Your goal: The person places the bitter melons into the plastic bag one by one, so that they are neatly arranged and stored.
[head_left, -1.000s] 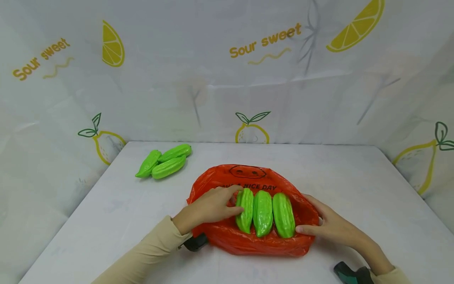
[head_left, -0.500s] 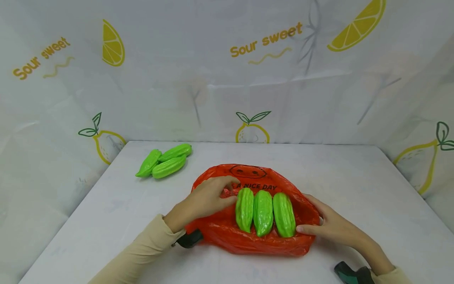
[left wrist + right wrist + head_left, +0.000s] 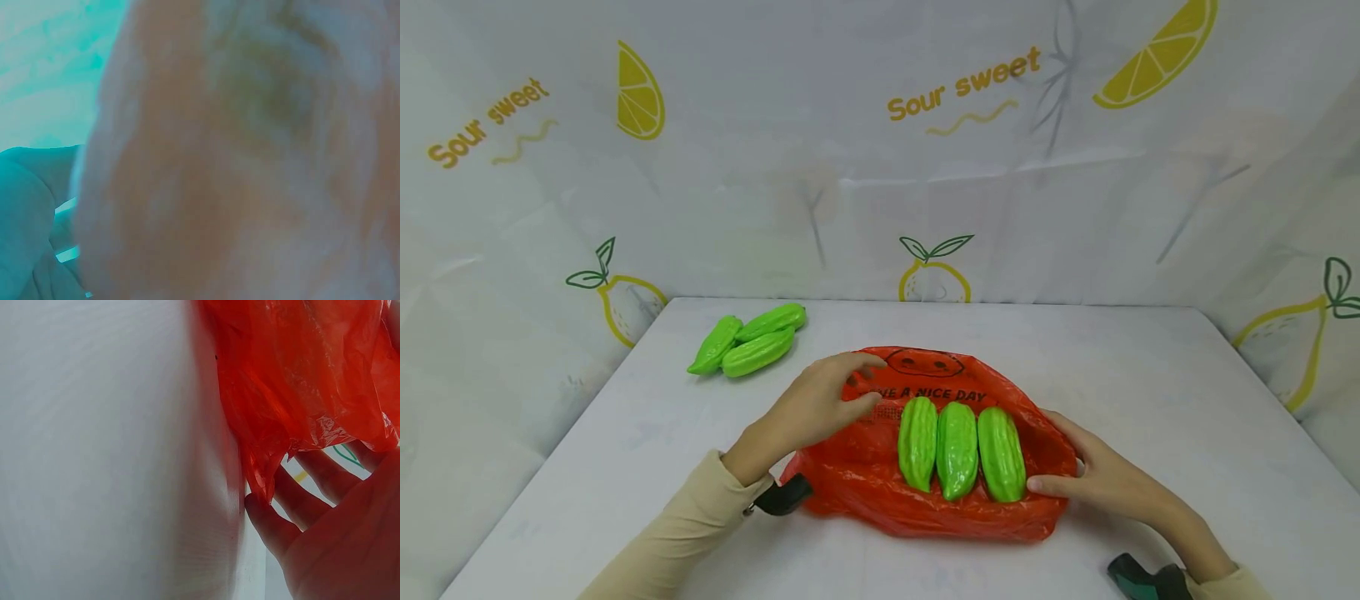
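A red plastic bag [image 3: 857,475] lies with its mouth spread wide, and three ridged green bitter melons [image 3: 957,450] rest side by side in it. Above the bag's left part is my left hand [image 3: 812,404], fingers loosely bent and holding nothing. At the bag's right edge my right hand [image 3: 1108,475] holds the plastic, thumb over the front rim and fingers round the back. The right wrist view shows those fingers [image 3: 303,500] spread behind the crumpled red edge. A large blur fills most of the left wrist view, leaving part of the left hand [image 3: 25,212] at its side.
Three more bitter melons [image 3: 756,350] are grouped at the back left of the white table [image 3: 1150,375]. A white backdrop [image 3: 820,142] with lemon prints stands behind. Dark wrist devices [image 3: 782,496] hang close to the tabletop.
My left hand has let go of the leftmost bitter melon and drawn back to the left and upward. The right hand and the three melons in the bag stay put.
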Demonstrator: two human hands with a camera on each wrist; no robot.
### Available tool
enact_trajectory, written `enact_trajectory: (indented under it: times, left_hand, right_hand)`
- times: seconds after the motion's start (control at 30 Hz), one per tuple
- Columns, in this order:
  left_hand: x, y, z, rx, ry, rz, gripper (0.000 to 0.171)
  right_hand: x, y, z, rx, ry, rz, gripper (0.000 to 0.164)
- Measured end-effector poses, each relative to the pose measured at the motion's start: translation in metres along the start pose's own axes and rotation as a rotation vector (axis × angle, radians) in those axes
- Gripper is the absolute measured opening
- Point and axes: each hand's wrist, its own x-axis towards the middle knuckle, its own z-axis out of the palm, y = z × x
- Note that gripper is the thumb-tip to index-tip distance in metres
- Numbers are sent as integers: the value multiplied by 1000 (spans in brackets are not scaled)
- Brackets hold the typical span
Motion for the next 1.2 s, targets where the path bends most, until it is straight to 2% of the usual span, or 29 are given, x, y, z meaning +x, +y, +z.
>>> enact_trajectory:
  times: [0.33, 0.63, 1.0, 1.2]
  left_hand:
    - [-4, -13, -14, -61, 86, 8, 39]
    - [-12, -30, -13, -77, 210, 30, 38]
    - [-14, -40, -17, -116, 272, -2, 39]
    - [-15, -49, -22, -102, 309, -36, 38]
  right_hand:
    - [1, 2, 0, -20, 5, 6, 76]
    - [0, 2, -1, -16, 8, -9, 75]
    - [1, 2, 0, -20, 5, 5, 77]
    - [1, 2, -1, -24, 2, 4, 76]
